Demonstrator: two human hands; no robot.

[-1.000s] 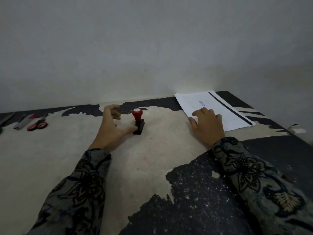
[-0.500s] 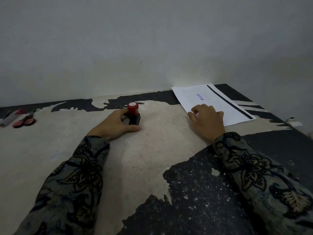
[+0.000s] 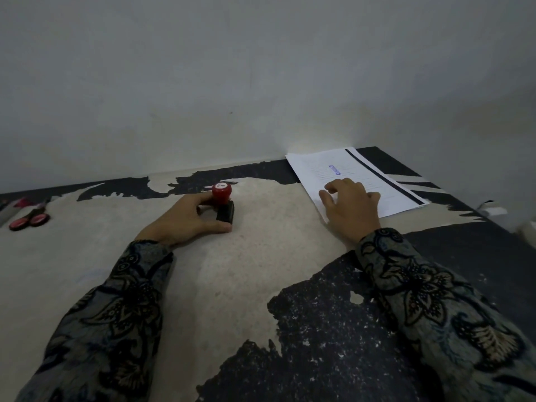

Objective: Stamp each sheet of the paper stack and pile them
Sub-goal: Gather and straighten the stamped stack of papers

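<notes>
Closed now around the stamp, left hand, grip curled on its stem, base on the counter. Right hand loosely spread on the paper stack far right. Top sheet stamped blue; remaining sheets unclear.

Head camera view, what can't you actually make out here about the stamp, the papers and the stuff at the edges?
- Stamp: its printing face is down on the table; the left hand covers its near side.
- Paper stack: blue stamp mark and print too small to read; sheet count unclear; the right hand covers the near corner.
- Scissors: blades dim, beside items cut off by the left edge.
- White object, far right: too blurred to identify.
</notes>
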